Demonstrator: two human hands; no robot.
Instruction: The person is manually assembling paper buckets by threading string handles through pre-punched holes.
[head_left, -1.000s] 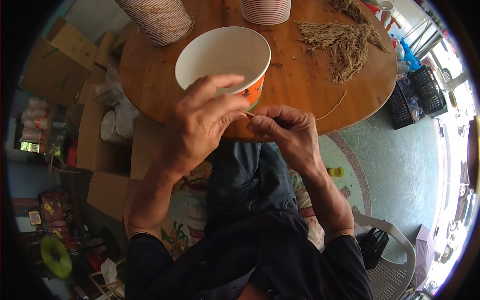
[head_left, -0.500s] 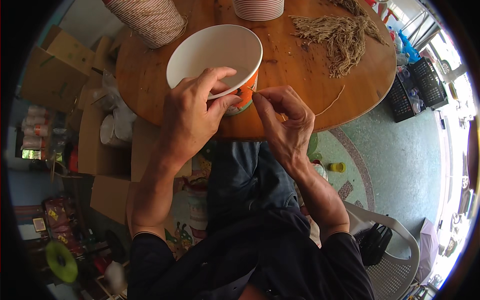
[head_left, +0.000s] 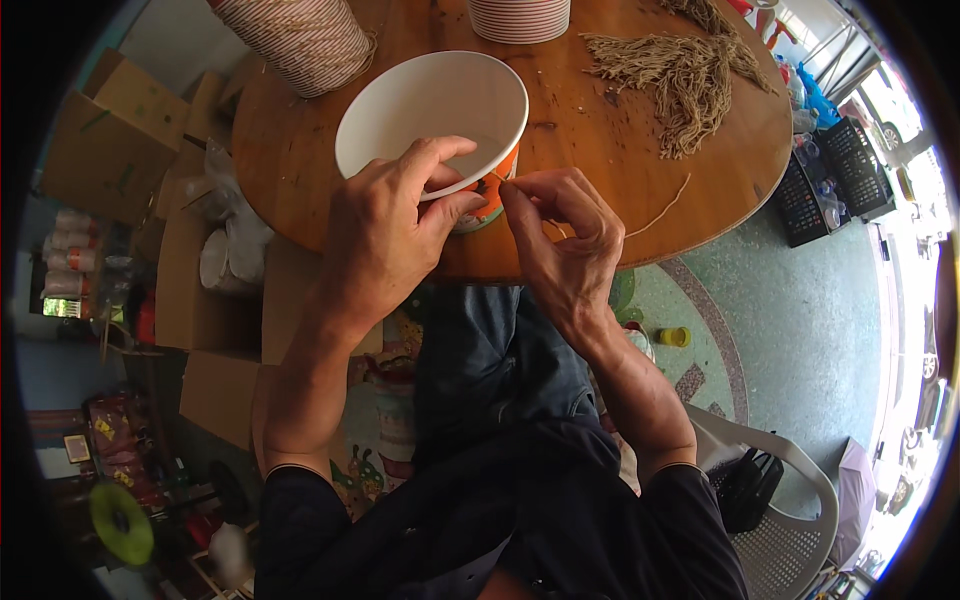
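At the tub (head_left: 420,105): left hand (head_left: 385,215), fingers inside, thumb outside, gripping its rim
By its wall: right hand (head_left: 565,225), thumb and forefinger pinching string (head_left: 664,210)

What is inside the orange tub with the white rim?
Inside the tub, the pale wall and part of the bottom show, with no loose object visible. The near inner side is hidden by the rim and left hand; I cannot tell what lies there.
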